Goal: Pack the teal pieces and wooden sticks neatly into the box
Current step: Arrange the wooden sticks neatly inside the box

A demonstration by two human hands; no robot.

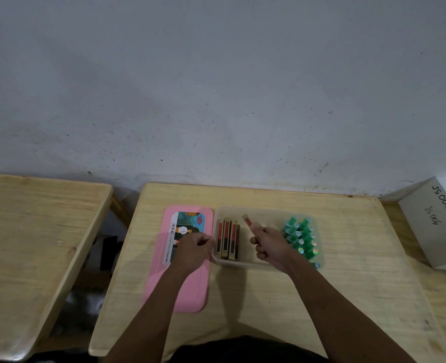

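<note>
Head view: the right grip (pixel 270 246) is grasping a wooden stick (pixel 249 221) over the box (pixel 243 263), between the packed sticks (pixel 227 239) at its left and the teal pieces (pixel 301 237) at its right. The left grip (pixel 191 248) is curling at the box's left rim; I cannot tell if it is grasping. Next, probably, the stick is going parallel beside the others.

Inside the box (pixel 243 262) the one open lane runs down the middle, between the wooden sticks (pixel 227 239) packed along its left wall and the teal pieces (pixel 302 238) crowded at its right, but the right hand (pixel 271 244), gripping a single stick (pixel 248 221), fills much of it. The left hand (pixel 193 247) sits curled at the box's left rim, over the pink lid (pixel 188 289). The table (pixel 256 305) lies bare in front of the box, between the forearms — a white carton (pixel 431 224) blocks the far right
</note>
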